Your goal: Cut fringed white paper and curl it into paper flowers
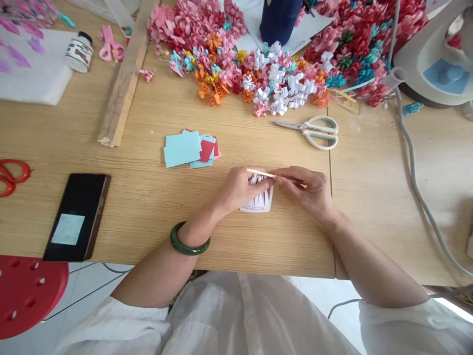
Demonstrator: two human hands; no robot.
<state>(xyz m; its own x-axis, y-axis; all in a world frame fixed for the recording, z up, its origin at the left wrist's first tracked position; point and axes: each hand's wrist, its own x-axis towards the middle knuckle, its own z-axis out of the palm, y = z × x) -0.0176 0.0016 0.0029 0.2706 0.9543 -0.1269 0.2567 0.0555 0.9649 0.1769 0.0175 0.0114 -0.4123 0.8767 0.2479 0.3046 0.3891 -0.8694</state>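
Observation:
Near the middle of the wooden table, my left hand [240, 190] pinches a white paper piece [260, 203] cut into thin strips, with its thumb lying over the strips. A thin pale stick [261, 172] runs along the paper's upper edge between both hands. My right hand [306, 190] has its fingers closed on the right end of the stick. Scissors with white handles [320, 132] lie beyond the right hand. A small stack of light blue and red paper cards [183, 149] lies beyond the left hand.
Many curled paper flowers [277, 84] cover the far side, around a dark blue container [279, 22]. A wooden bar [123, 88], a phone [79, 217], red-handled scissors [13, 177] and a small jar [79, 53] are left. A grey cable [416, 182] and a white device [436, 64] are right.

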